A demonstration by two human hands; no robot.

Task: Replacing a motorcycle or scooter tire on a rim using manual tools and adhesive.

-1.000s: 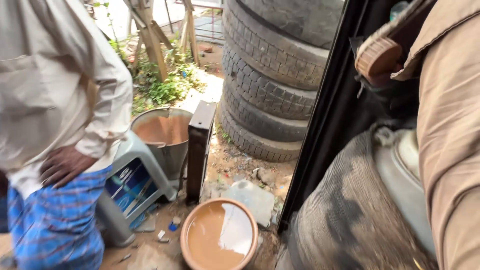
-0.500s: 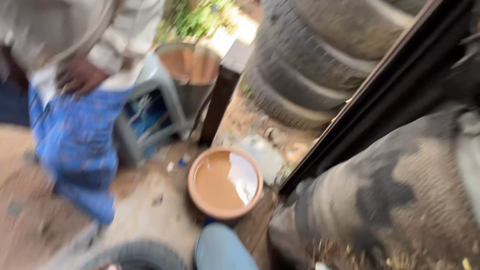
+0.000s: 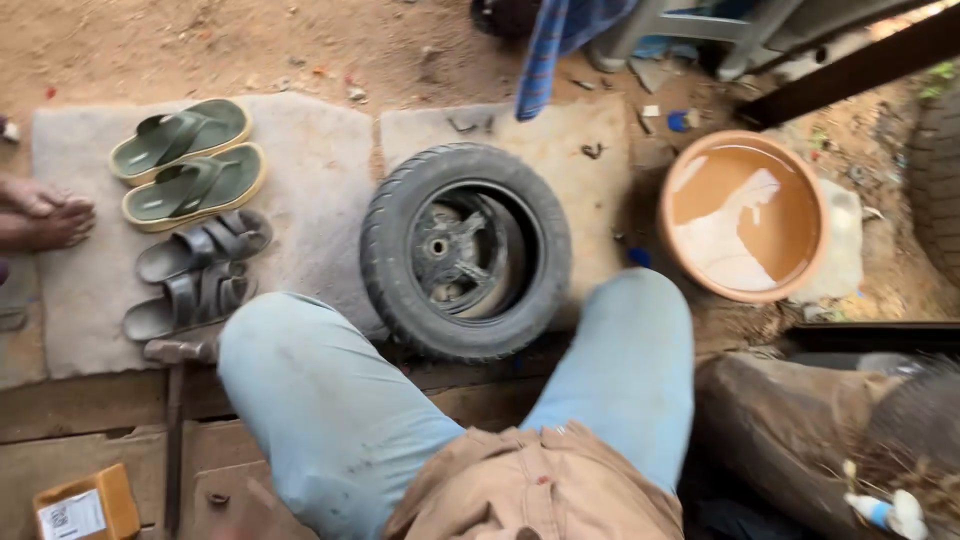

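One small tyre (image 3: 466, 251) between knees, orange-brown box (image 3: 88, 503) — white label, bottom-left

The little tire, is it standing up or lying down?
Lying down. The tire rests flat on the mat between the person's knees, so its round rim and middle hole face straight up at the camera.

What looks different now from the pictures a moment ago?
The view swung down from the stacked tyres to the ground. A small tyre between the person's knees, two pairs of sandals and someone's bare foot have come into sight. The bowl of brown water stays in view. No hands show.
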